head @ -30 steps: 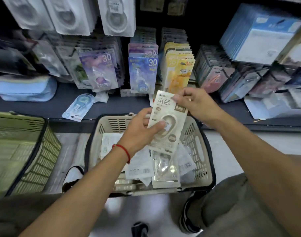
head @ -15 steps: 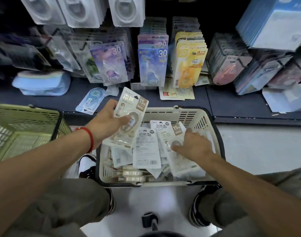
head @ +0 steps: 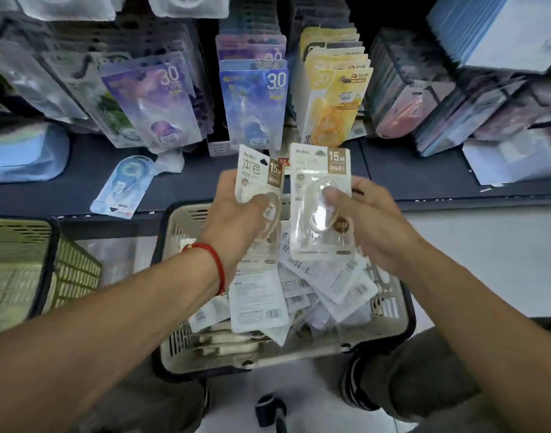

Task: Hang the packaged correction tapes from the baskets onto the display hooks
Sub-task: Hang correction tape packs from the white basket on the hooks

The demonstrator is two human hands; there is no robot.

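My left hand (head: pixel 236 214) grips a beige packaged correction tape (head: pixel 257 176) marked 15M, held upright above the basket. My right hand (head: pixel 366 217) grips a second beige 15M pack (head: pixel 319 189) right beside it, thumb across its clear blister. Both packs hover over the beige basket (head: pixel 180 232), which holds several more packs (head: pixel 258 304), most lying face down. Behind them, rows of purple (head: pixel 161 98), blue (head: pixel 253 101) and yellow (head: pixel 336 98) correction tape packs hang on display hooks.
A green basket (head: pixel 24 270) stands at the left. One blue pack (head: pixel 124 185) lies loose on the dark shelf (head: pixel 408 170). A light blue bundle (head: pixel 24 154) rests at the far left, stacked blue and pink packs at the right. My knees and shoes flank the beige basket.
My right hand has lifted a second beige pack out of the basket and brought it up beside the pack in my left hand. The view has shifted closer to the shelf.
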